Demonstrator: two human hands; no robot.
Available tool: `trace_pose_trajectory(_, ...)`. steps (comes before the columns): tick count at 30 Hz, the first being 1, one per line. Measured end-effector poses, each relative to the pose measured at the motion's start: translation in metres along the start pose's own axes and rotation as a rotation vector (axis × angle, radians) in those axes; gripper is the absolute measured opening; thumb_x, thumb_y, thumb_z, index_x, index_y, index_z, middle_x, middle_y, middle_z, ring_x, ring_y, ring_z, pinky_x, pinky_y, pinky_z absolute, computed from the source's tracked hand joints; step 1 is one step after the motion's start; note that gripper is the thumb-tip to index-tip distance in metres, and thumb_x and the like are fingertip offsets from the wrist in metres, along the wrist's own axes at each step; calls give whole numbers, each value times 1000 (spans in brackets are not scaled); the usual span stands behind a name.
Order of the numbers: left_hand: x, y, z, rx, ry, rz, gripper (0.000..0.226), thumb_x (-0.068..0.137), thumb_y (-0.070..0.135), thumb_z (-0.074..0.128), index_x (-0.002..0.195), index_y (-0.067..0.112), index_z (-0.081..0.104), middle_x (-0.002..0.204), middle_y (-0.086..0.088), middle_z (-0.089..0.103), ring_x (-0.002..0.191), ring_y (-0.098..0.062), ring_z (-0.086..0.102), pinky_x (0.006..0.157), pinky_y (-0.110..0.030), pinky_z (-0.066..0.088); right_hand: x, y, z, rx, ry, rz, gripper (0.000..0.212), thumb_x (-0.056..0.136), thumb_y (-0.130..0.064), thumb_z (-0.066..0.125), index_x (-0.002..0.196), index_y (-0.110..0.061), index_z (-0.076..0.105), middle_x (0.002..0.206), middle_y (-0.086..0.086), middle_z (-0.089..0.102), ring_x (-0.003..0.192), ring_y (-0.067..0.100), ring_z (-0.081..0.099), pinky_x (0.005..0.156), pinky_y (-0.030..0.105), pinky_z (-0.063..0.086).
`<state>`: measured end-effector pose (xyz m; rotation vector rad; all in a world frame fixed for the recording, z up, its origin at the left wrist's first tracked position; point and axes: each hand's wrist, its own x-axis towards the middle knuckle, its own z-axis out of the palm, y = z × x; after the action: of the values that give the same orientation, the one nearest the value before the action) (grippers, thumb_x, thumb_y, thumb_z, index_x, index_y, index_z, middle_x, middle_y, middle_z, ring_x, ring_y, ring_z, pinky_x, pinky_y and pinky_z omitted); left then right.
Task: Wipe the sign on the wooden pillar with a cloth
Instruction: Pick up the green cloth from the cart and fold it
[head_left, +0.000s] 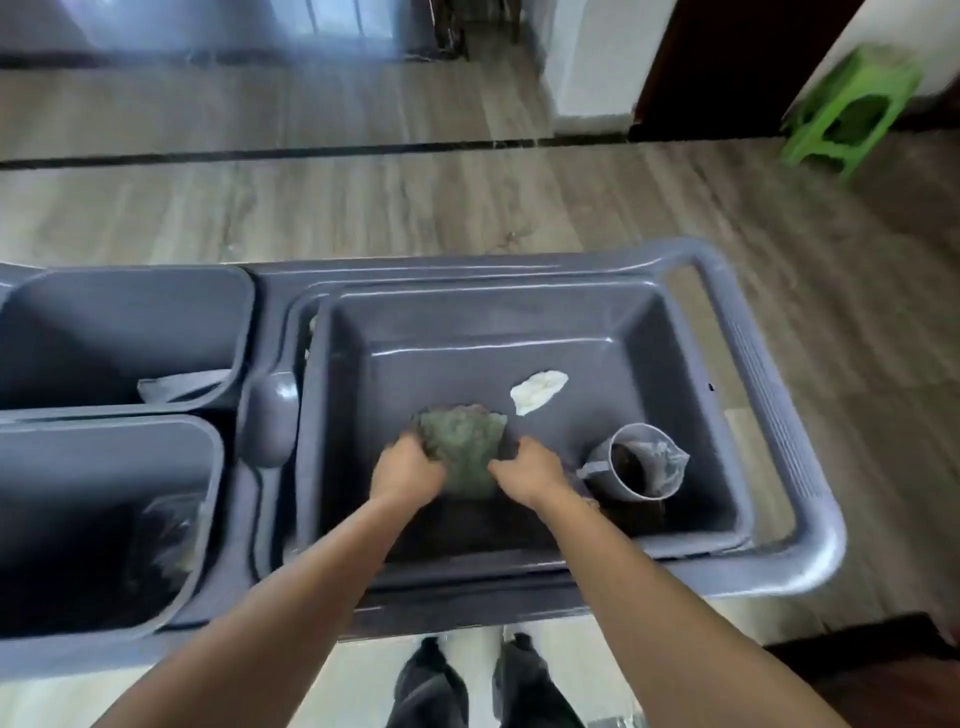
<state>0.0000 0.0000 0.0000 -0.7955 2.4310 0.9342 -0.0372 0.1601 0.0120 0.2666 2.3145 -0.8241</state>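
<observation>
head view: my left hand (408, 475) and right hand (530, 475) each clamp a near corner of the green cloth (465, 449), which lies in the grey tub (691, 415), reaching away from me (no pillar or sign visible).

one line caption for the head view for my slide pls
Both hands, left and right, grip a green cloth inside a grey cart tub.
</observation>
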Motion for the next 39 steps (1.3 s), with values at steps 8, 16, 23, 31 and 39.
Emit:
trace_pose_trajectory(8,26,-13,28,-96,83,-267,66,82,38,74,133,7,47,138,-22,57,126,-43,56,100,-41,48,44,-8,41,155,8,215,58,87,-30,68,134,-2,48,137,20,57,124,39,58,96,40,50)
trace_pose_trajectory(16,20,-26,12,-463,-85,-262,33,76,17,78,109,13,74,102,-9,76,99,-30,72,82,-37,58,29,-2,32,582,-202,229,23,91,-10,69,113,-12,67,118,14,72,108,31,68,95,48,57)
trace_pose_trajectory(23,-5,-1,-31,-1030,-426,-132,36,83,-18,58,116,-3,62,117,-25,68,95,-33,70,74,-39,63,-16,-4,-9,922,-123,104,40,93,16,51,117,-11,67,113,13,70,95,26,71,75,41,63)
trace_pose_trajectory(31,-47,87,-59,-955,-875,239,49,80,-1,72,124,20,68,129,-8,72,115,-30,70,79,-44,61,-97,30,-88,1305,-21,-116,36,91,16,54,123,3,64,118,22,70,104,34,69,87,45,60)
trace_pose_trajectory(39,-207,229,19,-632,-1027,599,69,76,-10,75,133,27,59,122,-7,75,110,-25,73,79,-38,62,-251,151,-185,1433,284,-194,49,86,-17,76,127,7,64,126,24,68,120,38,65,97,49,56)
